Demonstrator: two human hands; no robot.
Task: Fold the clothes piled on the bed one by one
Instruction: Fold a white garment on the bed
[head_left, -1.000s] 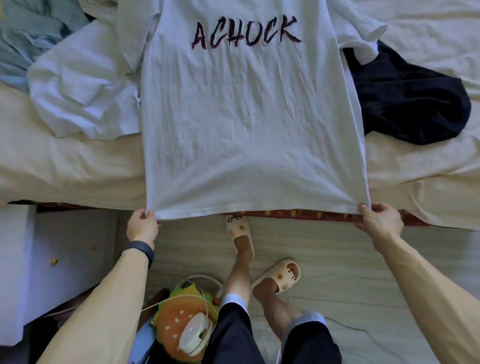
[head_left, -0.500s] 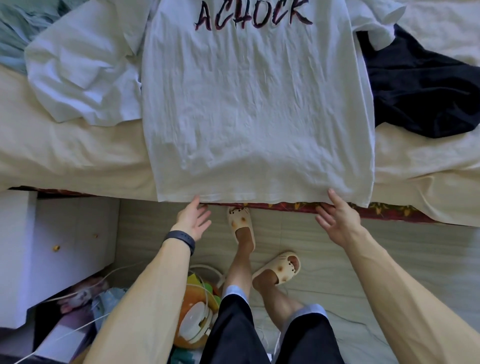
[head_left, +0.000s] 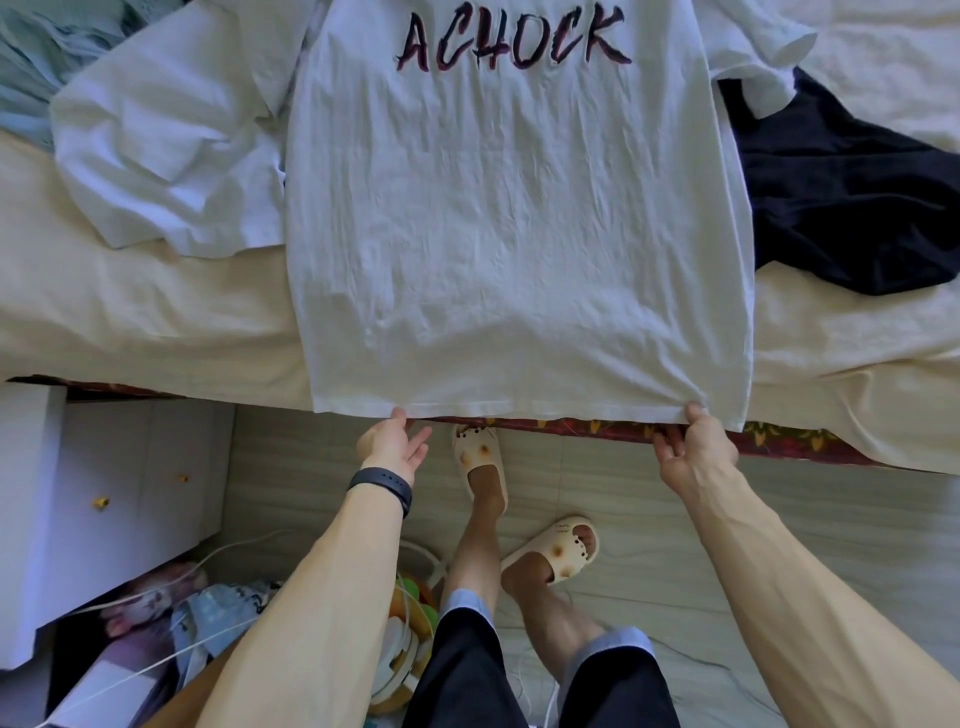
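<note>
Cream sheets cover the bed (head_left: 130, 322), where a white ACHOCK T-shirt (head_left: 519, 234) lies flat, print up. Its collar points away from the person, its hem sits at the near edge, and its long axis runs straight out from them. The right hand (head_left: 696, 457) pinches the hem near its corner; the left hand (head_left: 392, 449), fingers loose, only touches it. Spreading looks done; folding likely calls for a firm grip from both hands.

Re-pinching hem of white T-shirt (head_left: 519, 234) at its 5 o'clock with right hand (head_left: 693, 452), thumb on top, puckering cloth there after resting open half a second ago. Touching hem at 7 o'clock with left hand (head_left: 392, 447), fingers loose, well inboard of corner pinched a second ago.
</note>
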